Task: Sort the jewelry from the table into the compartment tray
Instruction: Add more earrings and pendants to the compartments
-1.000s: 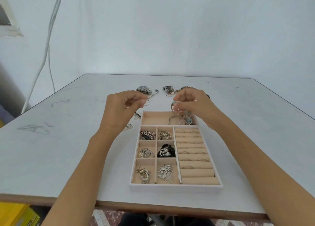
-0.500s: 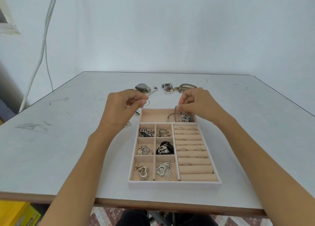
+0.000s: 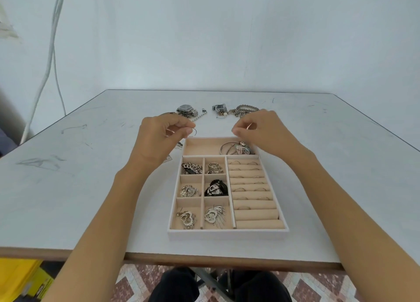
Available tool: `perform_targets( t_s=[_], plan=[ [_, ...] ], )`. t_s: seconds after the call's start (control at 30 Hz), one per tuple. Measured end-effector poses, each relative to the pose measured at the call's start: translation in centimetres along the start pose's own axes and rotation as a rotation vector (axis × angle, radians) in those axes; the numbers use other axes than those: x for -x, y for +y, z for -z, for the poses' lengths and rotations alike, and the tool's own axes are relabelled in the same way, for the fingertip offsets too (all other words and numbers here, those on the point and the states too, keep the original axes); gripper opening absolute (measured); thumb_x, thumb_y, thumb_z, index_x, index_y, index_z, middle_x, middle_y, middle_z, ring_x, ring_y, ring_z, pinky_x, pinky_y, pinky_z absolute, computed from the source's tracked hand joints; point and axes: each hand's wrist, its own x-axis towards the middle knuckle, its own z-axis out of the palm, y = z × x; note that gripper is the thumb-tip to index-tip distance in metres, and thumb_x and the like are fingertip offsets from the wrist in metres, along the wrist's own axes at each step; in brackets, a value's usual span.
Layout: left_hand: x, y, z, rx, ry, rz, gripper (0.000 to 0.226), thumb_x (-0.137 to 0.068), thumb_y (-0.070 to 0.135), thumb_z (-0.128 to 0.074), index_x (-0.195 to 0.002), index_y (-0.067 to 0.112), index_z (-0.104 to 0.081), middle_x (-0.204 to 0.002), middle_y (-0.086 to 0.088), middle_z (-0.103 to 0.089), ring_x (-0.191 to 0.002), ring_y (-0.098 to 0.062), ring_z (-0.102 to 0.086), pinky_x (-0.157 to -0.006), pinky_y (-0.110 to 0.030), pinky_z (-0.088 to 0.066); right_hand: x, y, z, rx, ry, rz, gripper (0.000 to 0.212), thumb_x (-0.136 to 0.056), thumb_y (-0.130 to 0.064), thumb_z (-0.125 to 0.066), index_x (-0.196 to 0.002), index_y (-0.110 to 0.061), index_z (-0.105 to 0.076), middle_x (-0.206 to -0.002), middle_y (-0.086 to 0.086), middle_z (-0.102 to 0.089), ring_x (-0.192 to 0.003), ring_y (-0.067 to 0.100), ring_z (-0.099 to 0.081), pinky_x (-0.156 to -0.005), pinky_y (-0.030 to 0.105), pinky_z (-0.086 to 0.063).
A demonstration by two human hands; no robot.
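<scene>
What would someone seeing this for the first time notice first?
Probably the tray at the near table edge, its small compartments filled with glittering pieces. Above its far end, the left hand pinches a hoop and the right hand pinches a thin ring. Beyond them lies a pile of unsorted jewelry.

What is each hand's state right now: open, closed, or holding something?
Left hand: pinches a thin hoop.
Right hand: curled; whether it holds anything cannot be told.
</scene>
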Motion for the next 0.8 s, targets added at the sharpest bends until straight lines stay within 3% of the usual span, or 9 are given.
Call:
perform_targets(
  t_s=[0.17, 0.27, 0.37, 0.47, 0.6, 0.7, 0.8],
  plan=[
    [0.1, 0.4, 0.0, 0.003, -0.022, 0.029, 0.021, -0.083, 0.014, -0.072, -0.083, 0.034, -0.069, -0.086, 0.017, -0.07, -0.076, -0.001, -0.064, -0.073, -0.014, -0.049, 3.9, 0.3, 2.3, 0.09, 0.09, -0.117, 0.02, -0.088, -0.034, -0.06, -0.108, -0.033, -0.066, -0.111, -0.013, -0.065, -0.103, 0.011, -0.059, -0.085, 0.029, -0.043],
    [0.2, 0.9, -0.1, 0.076, -0.052, 0.076, 0.016, -0.08, 0.013, -0.074, -0.083, 0.028, -0.071, -0.085, 0.009, -0.072, -0.074, 0.0, -0.063, -0.075, -0.014, -0.05, 7.3, 1.3, 2.9, 0.287, -0.049, -0.232, 0.039, -0.094, -0.042, -0.05, -0.133, -0.035, -0.05, -0.139, -0.012, -0.047, -0.128, 0.014, -0.043, -0.096, 0.033, -0.035],
    [0.8, 2.0, -0.4, 0.14, -0.135, 0.119, 0.013, -0.077, 0.015, -0.076, -0.086, 0.025, -0.073, -0.08, 0.009, -0.072, -0.075, -0.001, -0.063, -0.075, -0.015, -0.049, 10.6, 2.4, 2.8, 0.301, -0.216, -0.281, 0.054, -0.097, -0.05, -0.037, -0.148, -0.038, -0.026, -0.157, -0.011, -0.019, -0.144, 0.009, -0.017, -0.115, 0.034, -0.018],
    [1.8, 4.0, -0.7, 0.146, -0.195, 0.098, 0.011, -0.077, 0.019, -0.076, -0.083, 0.027, -0.074, -0.075, 0.014, -0.073, -0.074, 0.004, -0.061, -0.08, -0.011, -0.045, 12.6, 3.5, 2.2, 0.374, -0.312, -0.248, 0.059, -0.096, -0.056, -0.021, -0.15, -0.04, -0.006, -0.16, -0.011, 0.003, -0.146, 0.004, 0.006, -0.119, 0.031, 0.004],
    [3.6, 7.5, -1.3, 0.109, -0.374, 0.063, 0.007, -0.079, 0.021, -0.075, -0.081, 0.027, -0.074, -0.08, 0.009, -0.072, -0.081, 0.008, -0.061, -0.079, -0.003, -0.038, 12.9, 4.0, 1.9, 0.447, -0.302, -0.231, 0.059, -0.095, -0.057, -0.014, -0.15, -0.04, -0.002, -0.16, -0.009, 0.007, -0.146, 0.007, 0.009, -0.12, 0.033, 0.005],
    [5.0, 9.5, -2.2, -0.003, -0.464, -0.028, 0.003, -0.08, 0.029, -0.073, -0.081, 0.031, -0.073, -0.085, 0.015, -0.07, -0.089, 0.002, -0.06, -0.084, -0.017, -0.042, 12.9, 4.0, 1.8, 0.456, -0.283, -0.227, 0.059, -0.095, -0.057, -0.015, -0.15, -0.04, -0.002, -0.16, -0.01, 0.007, -0.146, 0.006, 0.009, -0.119, 0.032, 0.005],
    [6.0, 10.9, -3.2, -0.179, -0.448, -0.12, 0.004, -0.081, 0.035, -0.071, -0.084, 0.033, -0.073, -0.083, 0.018, -0.067, -0.089, -0.001, -0.056, -0.086, -0.023, -0.035, 13.0, 4.0, 1.7, 0.449, -0.28, -0.231, 0.059, -0.095, -0.058, -0.015, -0.15, -0.04, -0.002, -0.16, -0.01, 0.007, -0.146, 0.006, 0.009, -0.119, 0.032, 0.006]
  ],
)
